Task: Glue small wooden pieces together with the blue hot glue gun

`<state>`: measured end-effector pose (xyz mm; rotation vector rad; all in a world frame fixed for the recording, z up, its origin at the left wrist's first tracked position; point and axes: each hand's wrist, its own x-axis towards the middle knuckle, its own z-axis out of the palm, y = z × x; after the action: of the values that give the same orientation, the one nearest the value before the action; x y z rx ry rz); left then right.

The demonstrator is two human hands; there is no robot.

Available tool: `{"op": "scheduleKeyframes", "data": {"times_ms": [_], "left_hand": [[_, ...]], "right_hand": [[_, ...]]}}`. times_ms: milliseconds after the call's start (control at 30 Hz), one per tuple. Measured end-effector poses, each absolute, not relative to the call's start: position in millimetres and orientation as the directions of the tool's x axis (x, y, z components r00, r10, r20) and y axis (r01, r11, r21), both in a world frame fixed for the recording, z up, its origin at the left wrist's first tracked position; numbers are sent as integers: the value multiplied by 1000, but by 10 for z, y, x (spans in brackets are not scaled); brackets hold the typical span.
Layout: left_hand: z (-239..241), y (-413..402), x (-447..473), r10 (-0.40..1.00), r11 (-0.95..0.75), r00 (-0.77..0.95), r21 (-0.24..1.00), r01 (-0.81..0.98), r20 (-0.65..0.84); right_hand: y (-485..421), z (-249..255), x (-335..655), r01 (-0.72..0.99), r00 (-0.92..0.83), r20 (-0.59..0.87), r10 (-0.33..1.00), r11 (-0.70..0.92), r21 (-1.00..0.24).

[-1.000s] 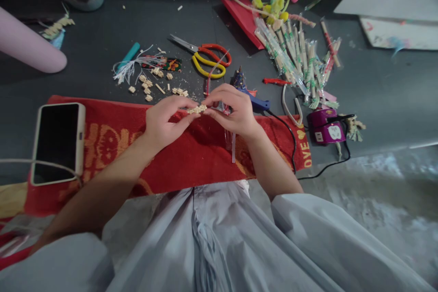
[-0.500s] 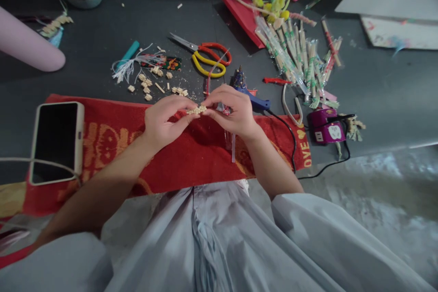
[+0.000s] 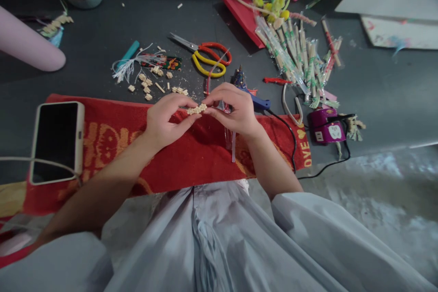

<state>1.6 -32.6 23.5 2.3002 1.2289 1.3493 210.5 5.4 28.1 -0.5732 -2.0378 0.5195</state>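
Between my two hands is a small cluster of short pale wooden stick pieces (image 3: 197, 109), held above the red towel (image 3: 185, 159). My left hand (image 3: 167, 117) pinches its left end between thumb and fingers. The right end sits in the pinch of my right hand (image 3: 234, 108). Just beyond my fingers lie several loose wooden stick pieces (image 3: 146, 83) on the dark table. A blue hot glue gun (image 3: 251, 96) rests behind my right hand, partly hidden by it. Clear glue sticks (image 3: 233, 146) lie on the towel below that hand.
Scissors with red and yellow handles (image 3: 208, 59) lie open farther back. Wrapped chopsticks (image 3: 301, 54) are heaped at the back right. A purple box (image 3: 326, 127) with a black cord stands at right. A phone (image 3: 56, 141) lies on the towel's left end, crossed by a white cable.
My left hand has shifted very slightly to the right, and the wooden cluster is tilted a little, showing more of its face. Everything on the table stays where it was.
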Motion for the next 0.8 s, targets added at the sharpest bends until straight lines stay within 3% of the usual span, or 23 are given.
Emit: {"op": "scheduleKeyframes", "data": {"times_ms": [367, 667, 800], "left_hand": [[217, -323, -19, 773, -610, 307, 518, 599, 556], [235, -321, 3, 698, -695, 313, 502, 515, 644], [220, -324, -7, 738, -657, 317, 529, 538, 595]], "right_hand": [[53, 262, 2101, 223, -491, 654, 575, 809, -544], [52, 267, 2087, 180, -464, 711, 528, 842, -508], [47, 271, 2077, 155, -445, 730, 519, 847, -508]]}}
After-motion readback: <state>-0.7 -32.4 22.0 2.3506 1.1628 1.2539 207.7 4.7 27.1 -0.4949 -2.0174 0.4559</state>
